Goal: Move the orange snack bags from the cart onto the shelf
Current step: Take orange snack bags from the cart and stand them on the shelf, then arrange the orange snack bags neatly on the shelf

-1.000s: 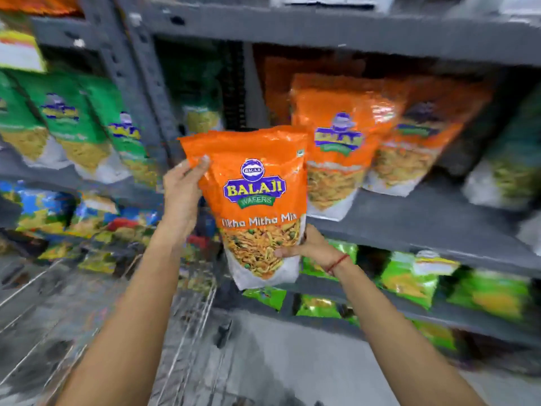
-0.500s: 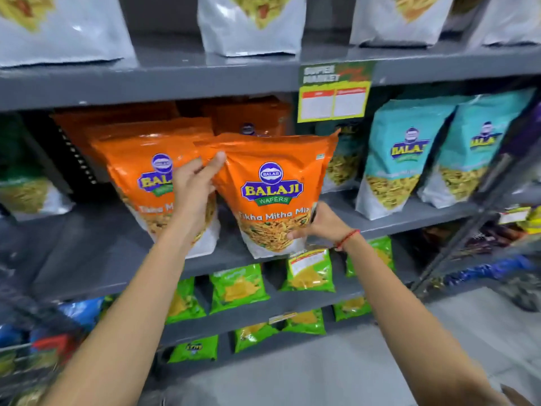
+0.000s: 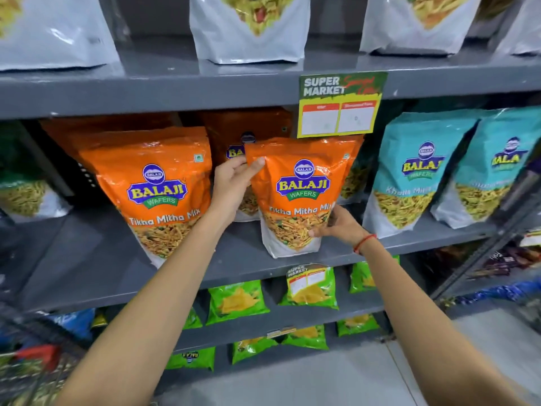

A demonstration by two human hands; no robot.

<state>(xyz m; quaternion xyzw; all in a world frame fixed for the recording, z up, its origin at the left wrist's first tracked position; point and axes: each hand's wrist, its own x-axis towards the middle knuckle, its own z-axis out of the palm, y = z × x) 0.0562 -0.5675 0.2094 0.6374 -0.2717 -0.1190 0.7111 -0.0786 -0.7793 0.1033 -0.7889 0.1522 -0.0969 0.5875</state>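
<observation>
An orange Balaji snack bag (image 3: 301, 197) stands upright on the grey middle shelf (image 3: 234, 259), its base on the shelf board. My left hand (image 3: 234, 186) grips its upper left corner, thumb on the front. My right hand (image 3: 336, 227) holds its lower right edge. Another orange bag (image 3: 158, 189) stands to the left of it on the same shelf, and more orange bags (image 3: 248, 133) sit behind in the shadow. The cart (image 3: 26, 367) shows only as a blurred corner at the bottom left, with mixed packets inside.
Teal Balaji bags (image 3: 415, 171) stand to the right on the same shelf. White bags (image 3: 248, 27) fill the shelf above, with a price tag (image 3: 339, 104) hanging from its edge. Green packets (image 3: 237, 300) line the lower shelves. Grey floor lies at the bottom right.
The view has swung right and moved closer to the shelf. The orange bag travelled from mid-air in front of the shelf to standing on the shelf board, with both hands still on it.
</observation>
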